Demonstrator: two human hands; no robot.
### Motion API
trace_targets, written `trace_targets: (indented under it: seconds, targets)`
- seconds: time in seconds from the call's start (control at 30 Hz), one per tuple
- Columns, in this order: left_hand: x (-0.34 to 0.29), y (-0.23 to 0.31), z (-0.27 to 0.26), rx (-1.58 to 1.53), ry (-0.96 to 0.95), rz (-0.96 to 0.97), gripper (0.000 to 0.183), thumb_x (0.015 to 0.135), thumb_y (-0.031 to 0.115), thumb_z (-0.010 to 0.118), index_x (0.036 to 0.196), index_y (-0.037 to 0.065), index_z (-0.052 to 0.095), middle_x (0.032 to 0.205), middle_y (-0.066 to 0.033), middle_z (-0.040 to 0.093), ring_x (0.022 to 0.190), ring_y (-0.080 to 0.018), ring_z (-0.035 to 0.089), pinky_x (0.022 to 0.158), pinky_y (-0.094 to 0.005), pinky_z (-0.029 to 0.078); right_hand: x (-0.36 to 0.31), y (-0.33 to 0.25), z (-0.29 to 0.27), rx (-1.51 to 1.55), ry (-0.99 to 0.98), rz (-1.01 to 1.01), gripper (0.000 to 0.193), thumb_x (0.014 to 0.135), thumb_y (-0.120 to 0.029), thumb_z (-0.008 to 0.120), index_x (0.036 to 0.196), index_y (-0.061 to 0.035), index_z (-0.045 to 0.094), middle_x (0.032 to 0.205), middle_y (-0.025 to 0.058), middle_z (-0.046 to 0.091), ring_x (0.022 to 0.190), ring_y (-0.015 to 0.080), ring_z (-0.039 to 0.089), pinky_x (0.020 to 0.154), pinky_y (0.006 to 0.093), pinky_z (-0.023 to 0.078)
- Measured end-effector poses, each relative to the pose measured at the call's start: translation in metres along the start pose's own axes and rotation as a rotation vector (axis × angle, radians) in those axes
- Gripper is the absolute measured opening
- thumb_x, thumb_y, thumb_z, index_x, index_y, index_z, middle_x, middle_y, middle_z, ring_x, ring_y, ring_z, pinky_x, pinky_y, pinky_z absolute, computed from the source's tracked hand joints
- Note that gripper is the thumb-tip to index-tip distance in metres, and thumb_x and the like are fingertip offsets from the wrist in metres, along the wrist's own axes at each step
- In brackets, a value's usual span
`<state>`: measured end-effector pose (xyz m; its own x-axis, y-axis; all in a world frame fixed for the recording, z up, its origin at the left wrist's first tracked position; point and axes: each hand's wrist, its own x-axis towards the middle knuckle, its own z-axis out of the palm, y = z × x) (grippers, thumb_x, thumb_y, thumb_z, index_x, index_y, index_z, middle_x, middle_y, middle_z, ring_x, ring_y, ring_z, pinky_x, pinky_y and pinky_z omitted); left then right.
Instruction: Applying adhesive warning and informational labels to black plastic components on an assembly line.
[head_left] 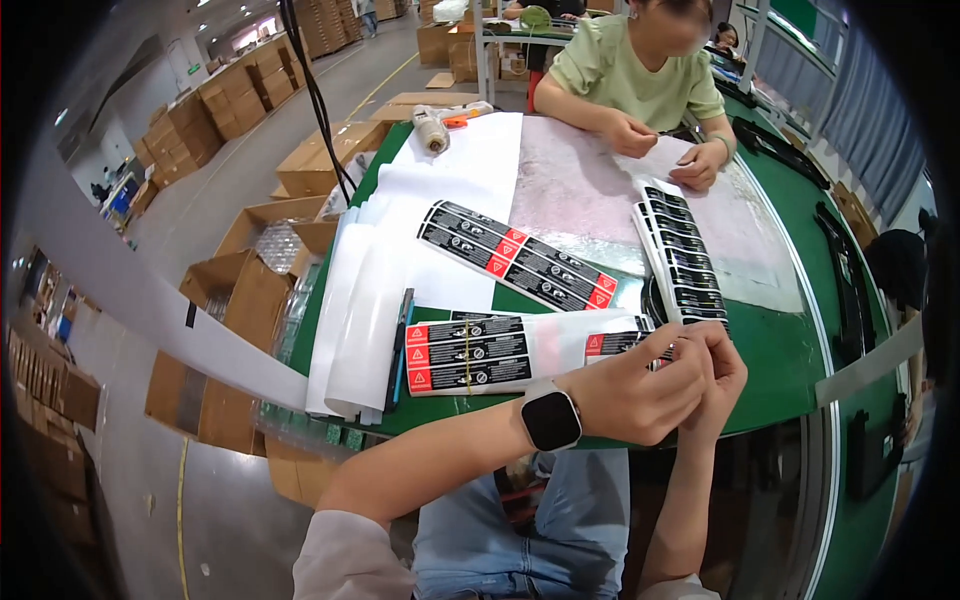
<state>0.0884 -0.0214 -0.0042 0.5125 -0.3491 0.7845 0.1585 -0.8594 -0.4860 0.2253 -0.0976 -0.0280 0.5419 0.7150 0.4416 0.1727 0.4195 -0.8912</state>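
My left hand [632, 395], with a smartwatch [551, 419] on its wrist, meets my right hand [722, 375] over the table's near edge. The fingers of both are pinched together, and what they hold is hidden. Just beyond them lies the lower end of a long strip of black labels [683, 245]. To the left, a stack of black-and-red warning label sheets [490, 352] has a thin yellow band across it. Partly behind my left hand is another red-and-black label [605, 344]. A longer warning label sheet [520, 255] lies slantwise farther back.
White paper [450, 170] and a rolled sheet [365, 300] cover the green table's left side, beside pens [398, 355]. A tape roll [430, 130] sits at the back. Opposite, a person in a green top [630, 80] works with both hands. Cardboard boxes [235, 300] stand left; black parts [845, 280] lie right.
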Motion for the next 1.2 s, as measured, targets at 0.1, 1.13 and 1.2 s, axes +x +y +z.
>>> trace_targets:
  seconds: [0.1, 1.13, 1.2]
  targets:
    - [-0.001, 0.000, 0.000, 0.018, -0.044, 0.001, 0.015, 0.076, 0.016, 0.060, 0.083, 0.005, 0.067, 0.084, -0.0043, 0.063, 0.092, -0.0185, 0.061, 0.094, -0.0491, 0.045, -0.002, 0.005, 0.000, -0.012, 0.010, -0.021, 0.009, 0.093, 0.000, 0.060, 0.084, 0.0022, 0.058, 0.086, 0.0027, 0.057, 0.080, 0.0073, 0.053, 0.073, 0.0211, 0.042]
    - [-0.013, -0.022, 0.003, -0.202, -0.121, -0.472, 0.010, 0.073, 0.012, 0.067, 0.079, 0.007, 0.061, 0.092, -0.0057, 0.056, 0.093, -0.0223, 0.057, 0.097, -0.0517, 0.036, -0.035, -0.159, 0.015, 0.780, -0.913, -0.094, 0.040, 0.103, -0.030, 0.046, 0.138, -0.0156, 0.031, 0.127, 0.0061, 0.045, 0.077, 0.0204, 0.062, 0.085, 0.0413, 0.041]
    - [-0.018, -0.024, -0.001, -0.197, -0.134, -0.479, 0.010, 0.074, 0.012, 0.067, 0.079, 0.007, 0.061, 0.092, -0.0060, 0.056, 0.093, -0.0225, 0.057, 0.096, -0.0516, 0.037, -0.032, -0.153, 0.030, 0.788, -0.961, -0.083, 0.040, 0.103, -0.030, 0.046, 0.138, -0.0160, 0.031, 0.126, 0.0050, 0.045, 0.074, 0.0199, 0.063, 0.084, 0.0410, 0.041]
